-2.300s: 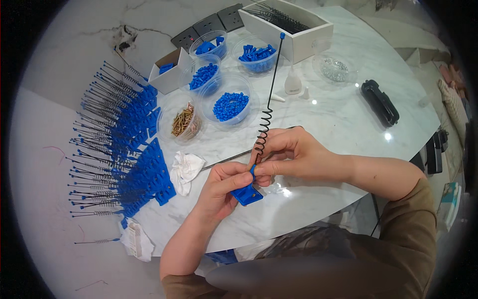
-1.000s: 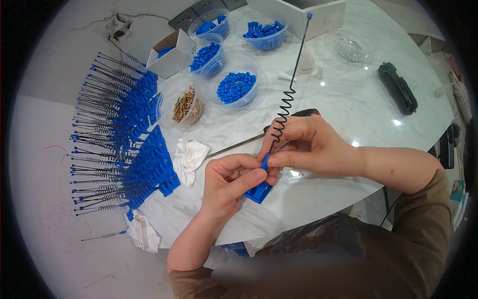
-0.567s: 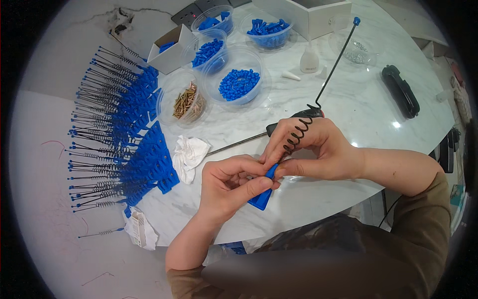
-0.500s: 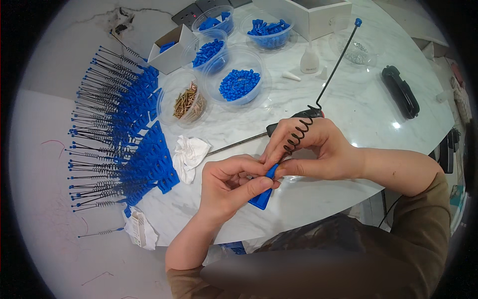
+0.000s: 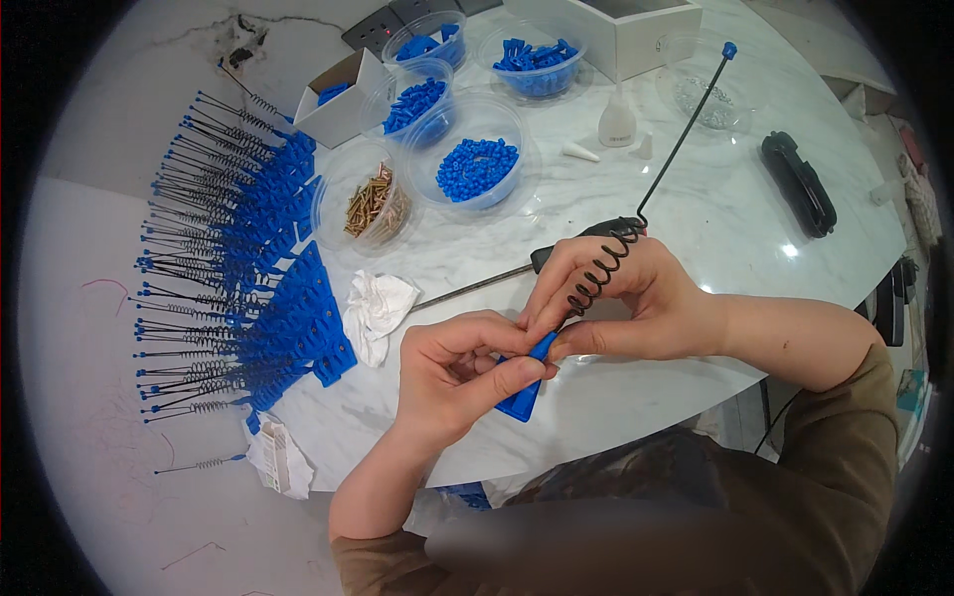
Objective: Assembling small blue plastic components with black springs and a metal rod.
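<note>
Between the thumb and fingers of my left hand is a blue plastic base, its wide flat end pointing toward me. My right hand pinches at the base's narrow tip, where the black coil spring meets it. From the coil a straight black rod rises to the far right, topped by a small blue cap. My fingers hide the joint between spring and base. Just beyond my right hand lies a screwdriver with a black handle, partly covered by that hand.
Fanned at the left lie many finished-looking blue-based spring rods. Clear bowls hold blue beads, brass screws and other blue parts. A crumpled tissue, a small white bottle and a black folded tool are on the marble table.
The rod and its cap have swung slightly to the right, and the coil has shifted a little with them. Both hands keep their grip in nearly the same place.
</note>
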